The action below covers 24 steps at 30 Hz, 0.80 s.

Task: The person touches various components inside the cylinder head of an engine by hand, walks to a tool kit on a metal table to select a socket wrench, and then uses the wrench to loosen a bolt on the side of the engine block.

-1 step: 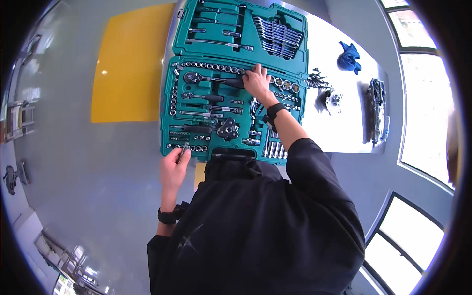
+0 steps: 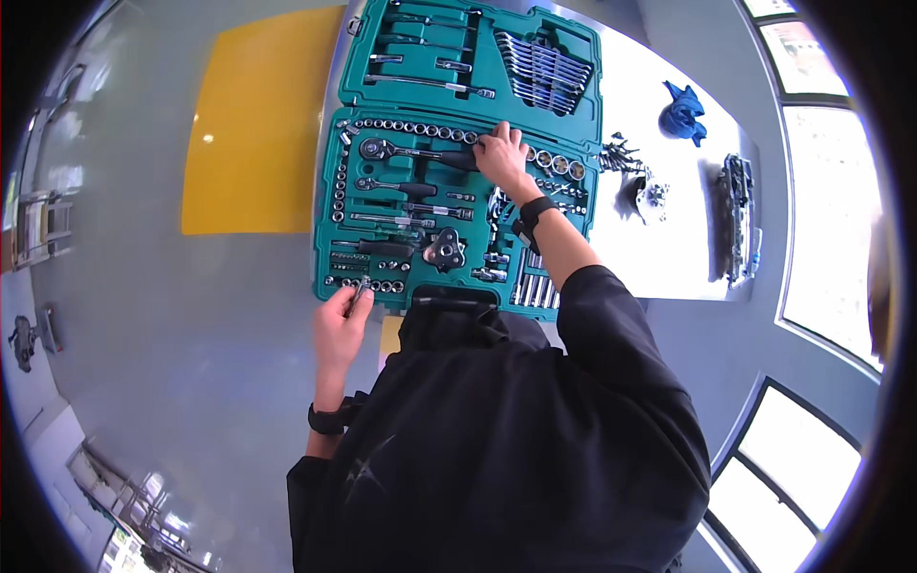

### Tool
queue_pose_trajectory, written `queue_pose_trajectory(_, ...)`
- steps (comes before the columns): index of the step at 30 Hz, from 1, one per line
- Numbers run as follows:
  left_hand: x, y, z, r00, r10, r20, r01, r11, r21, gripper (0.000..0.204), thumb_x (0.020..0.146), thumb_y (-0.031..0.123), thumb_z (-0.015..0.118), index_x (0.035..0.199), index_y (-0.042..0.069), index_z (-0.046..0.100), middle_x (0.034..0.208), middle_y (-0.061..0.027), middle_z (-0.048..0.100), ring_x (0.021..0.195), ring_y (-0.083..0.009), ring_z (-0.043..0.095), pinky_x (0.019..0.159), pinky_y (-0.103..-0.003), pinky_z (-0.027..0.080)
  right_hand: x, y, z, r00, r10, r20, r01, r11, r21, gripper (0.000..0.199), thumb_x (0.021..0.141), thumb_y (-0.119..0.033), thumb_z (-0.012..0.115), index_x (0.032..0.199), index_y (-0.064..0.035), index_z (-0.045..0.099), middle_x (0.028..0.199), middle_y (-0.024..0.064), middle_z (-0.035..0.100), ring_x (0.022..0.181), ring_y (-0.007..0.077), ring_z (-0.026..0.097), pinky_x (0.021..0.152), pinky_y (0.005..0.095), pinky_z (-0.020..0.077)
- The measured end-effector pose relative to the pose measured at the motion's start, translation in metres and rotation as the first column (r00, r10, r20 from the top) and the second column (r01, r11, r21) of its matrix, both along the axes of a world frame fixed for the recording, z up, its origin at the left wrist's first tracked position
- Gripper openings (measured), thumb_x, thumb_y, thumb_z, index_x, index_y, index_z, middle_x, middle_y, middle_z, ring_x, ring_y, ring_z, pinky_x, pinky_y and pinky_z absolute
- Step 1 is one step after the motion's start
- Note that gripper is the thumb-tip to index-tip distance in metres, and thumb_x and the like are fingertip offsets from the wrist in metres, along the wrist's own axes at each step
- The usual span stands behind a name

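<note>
1. While the teal tool case [image 2: 458, 162] lies open, the left hand [image 2: 342, 325] at its near edge pinches a small socket [image 2: 361, 289].
2. The right hand [image 2: 501, 158], fingers spread, rests on the far socket row [image 2: 420, 128].
3. Judged step: sorting sockets; next, a matching empty seat must be found.

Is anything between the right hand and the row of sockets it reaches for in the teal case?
Nothing visible: the right hand already rests on the socket row at the top of the tool case.
</note>
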<state>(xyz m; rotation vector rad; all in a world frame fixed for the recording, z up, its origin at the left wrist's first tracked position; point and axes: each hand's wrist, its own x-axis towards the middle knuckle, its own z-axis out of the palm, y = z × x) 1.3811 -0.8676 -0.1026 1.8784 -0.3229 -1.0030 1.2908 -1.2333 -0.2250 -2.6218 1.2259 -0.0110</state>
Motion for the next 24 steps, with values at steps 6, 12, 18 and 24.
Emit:
queue_pose_trajectory(6, -0.052, 0.002, 0.024, 0.988, 0.15, 0.031, -0.15, 0.989, -0.009, 0.029, 0.092, 0.02, 0.063, 0.072, 0.002, 0.054, 0.056, 0.0069, 0.041, 0.052, -0.0015, 0.035, 0.046, -0.024, 0.025, -0.01, -0.008, -0.009, 0.986, 0.12, 0.119, -0.118, 0.993, -0.024, 0.023, 0.084, -0.028, 0.065, 0.096, -0.0096, 0.073, 0.116, 0.0101, 0.048, 0.113, 0.0325, 0.043, 0.089, 0.0461, 0.0372)
queue_pose_trajectory(12, -0.106, 0.015, 0.043, 0.947, 0.303, 0.104, -0.305, 0.952, 0.009, 0.03, 0.092, 0.021, 0.063, 0.07, 0.002, 0.053, 0.055, 0.005, 0.043, 0.048, -0.0025, 0.037, 0.044, -0.024, 0.027, -0.016, -0.025, -0.007, 0.953, 0.145, 0.266, -0.143, 0.989, -0.028, 0.023, 0.076, -0.027, 0.073, 0.089, -0.0091, 0.075, 0.109, 0.0087, 0.05, 0.107, 0.0324, 0.045, 0.088, 0.0453, 0.0399)
queue_pose_trajectory(18, -0.146, 0.022, 0.056, 0.916, 0.397, 0.065, -0.398, 0.918, 0.002, 0.032, 0.092, 0.022, 0.063, 0.068, 0.003, 0.053, 0.054, 0.0039, 0.046, 0.046, -0.0023, 0.04, 0.042, -0.022, 0.029, -0.027, -0.028, -0.001, 0.887, 0.058, 0.458, -0.086, 0.995, 0.041, 0.039, 0.071, -0.03, 0.079, 0.094, 0.0002, 0.07, 0.111, 0.0142, 0.049, 0.104, 0.032, 0.046, 0.086, 0.0441, 0.0431)
queue_pose_trajectory(24, -0.158, 0.021, 0.054, 0.921, 0.381, 0.08, -0.385, 0.922, 0.042, 0.033, 0.092, 0.023, 0.063, 0.068, 0.003, 0.053, 0.055, 0.004, 0.046, 0.046, -0.002, 0.04, 0.042, -0.023, 0.03, -0.037, 0.043, 0.052, 0.801, -0.258, 0.541, -0.534, 0.104, 0.839, 0.031, 0.087, -0.023, 0.07, 0.107, -0.0003, 0.063, 0.108, 0.0054, 0.059, 0.094, 0.0126, 0.054, 0.086, 0.0288, 0.0426)
